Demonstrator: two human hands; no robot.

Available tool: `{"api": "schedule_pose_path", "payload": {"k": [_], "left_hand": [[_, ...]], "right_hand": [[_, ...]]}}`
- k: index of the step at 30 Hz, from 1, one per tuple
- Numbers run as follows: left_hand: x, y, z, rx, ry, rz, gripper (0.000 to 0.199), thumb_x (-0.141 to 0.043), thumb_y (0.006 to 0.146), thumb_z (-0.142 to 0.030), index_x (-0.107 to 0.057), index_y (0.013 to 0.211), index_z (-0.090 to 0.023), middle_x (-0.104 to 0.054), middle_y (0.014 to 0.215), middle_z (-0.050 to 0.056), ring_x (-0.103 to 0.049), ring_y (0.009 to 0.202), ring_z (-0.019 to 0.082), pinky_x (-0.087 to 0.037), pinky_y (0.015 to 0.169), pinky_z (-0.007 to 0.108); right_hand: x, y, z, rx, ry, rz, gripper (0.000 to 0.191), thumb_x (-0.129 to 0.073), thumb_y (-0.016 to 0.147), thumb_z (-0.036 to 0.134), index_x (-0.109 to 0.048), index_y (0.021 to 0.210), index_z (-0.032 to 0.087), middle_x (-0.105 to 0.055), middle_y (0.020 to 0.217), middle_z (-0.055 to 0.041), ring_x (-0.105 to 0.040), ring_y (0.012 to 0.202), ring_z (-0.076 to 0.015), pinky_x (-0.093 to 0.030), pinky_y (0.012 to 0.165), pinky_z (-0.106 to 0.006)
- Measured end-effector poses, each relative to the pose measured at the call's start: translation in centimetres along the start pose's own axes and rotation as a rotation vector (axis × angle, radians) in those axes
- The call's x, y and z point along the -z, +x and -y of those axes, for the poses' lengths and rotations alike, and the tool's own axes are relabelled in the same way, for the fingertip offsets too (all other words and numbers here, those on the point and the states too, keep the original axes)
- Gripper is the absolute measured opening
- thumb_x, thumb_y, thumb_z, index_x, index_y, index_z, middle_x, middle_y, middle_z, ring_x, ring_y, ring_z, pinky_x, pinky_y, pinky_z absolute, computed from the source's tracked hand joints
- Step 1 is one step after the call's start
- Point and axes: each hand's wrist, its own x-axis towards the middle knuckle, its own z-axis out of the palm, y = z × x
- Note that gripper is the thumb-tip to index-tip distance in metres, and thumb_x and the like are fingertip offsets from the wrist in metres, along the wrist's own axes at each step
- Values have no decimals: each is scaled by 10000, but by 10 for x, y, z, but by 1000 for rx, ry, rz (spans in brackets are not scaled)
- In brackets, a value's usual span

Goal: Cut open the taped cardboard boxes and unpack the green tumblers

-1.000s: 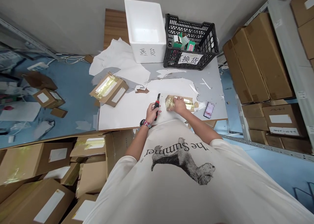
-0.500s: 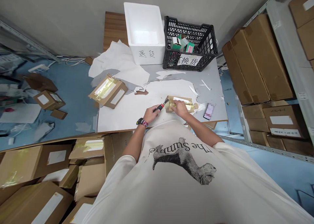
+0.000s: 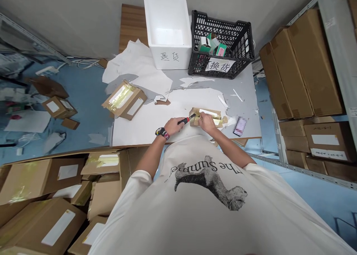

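Observation:
My left hand [image 3: 173, 126], with a watch on its wrist, is closed around a black and red utility knife [image 3: 184, 121]. The blade reaches onto the taped top of a small cardboard box [image 3: 216, 117] near the table's front edge. My right hand [image 3: 206, 123] grips this box from above, its fingers close to the blade tip and partly hiding the tape. White labels and yellowish tape cover the box top. Beside its right end lie a clear plastic strip and a phone [image 3: 240, 126].
On the table [image 3: 178, 136] stand a taped carton [image 3: 131, 106], a white foam bin [image 3: 170, 57] and a black crate [image 3: 223, 72] holding small green-white boxes. Torn paper [image 3: 131, 61] lies about. Stacked cartons [image 3: 64, 221] sit at left front; a shelf of cartons [image 3: 315, 69] is at right.
The knife has moved right from the box's left end further over its top. My right fingers have drawn together near the blade. The view has shifted slightly.

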Motion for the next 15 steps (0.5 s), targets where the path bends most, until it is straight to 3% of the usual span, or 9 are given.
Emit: {"api": "schedule_pose_path", "payload": {"k": [7,15], "left_hand": [[-12,-6,-21,52,293,-104,532,-645,1079,-344,-832,1577,-339,-922,1173,72,-843,1055,306,-606,960,364],[-6,-21,-11,55,-20,59,539,-569,1074,-325,-822,1539,-226,-851,920,18,-720,614,164,-577,734,291]], "right_hand": [[-5,6,-5,20,16,-57,131,-578,1007,175,-620,1110,245,-829,1060,-166,-732,1040,-382,-478,1029,-453],[-10,4,-7,21,8,-83,118,-571,992,186,-600,1081,257,-809,1007,-146,-713,997,-375,-464,981,-436]]}}
